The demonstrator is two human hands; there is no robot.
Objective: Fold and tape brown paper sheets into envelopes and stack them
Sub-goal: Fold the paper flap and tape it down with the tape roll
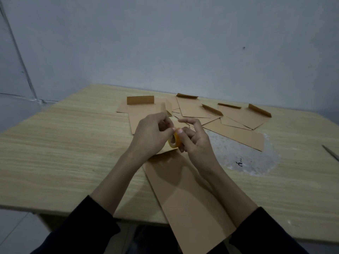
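Both hands are up over the middle of the light wood-grain table (73,143), meeting on a small yellow tape roll (175,142) held on edge, just above the surface. Right grip (196,142): narrow, holding the tape roll, with the thumb pressed on the top of the rim and curled fingers behind and under it; the index finger sticks out loose, off the roll. Left grip (150,134): fingers curled in tight, fingertips pinching at the top edge of the tape roll right beside the right thumb. Too blurred to tell whether a tape end is lifted. A long flat brown paper sheet (192,198) lies under the forearms, running from below the hands toward the person, near end overhanging the table's front edge. Its far end sits directly beneath the roll. Folded brown paper envelopes (194,110) are spread along the far side of the table, loosely overlapping, fanned rather than squared up, several with short flaps standing up. One brown envelope with an upright flap (141,102) sits at the left end of the spread, just beyond the left grip. A round grey worn patch (247,154) in the table top lies right of the hands, with a small dark mark on it; one envelope corner overlaps it. A thin grey metal tool (331,152) lies at the right edge, cut off by the frame; type unclear. Dark long sleeves (88,226) cover both arms to mid-forearm. A plain grey wall (165,43) stands behind the table.
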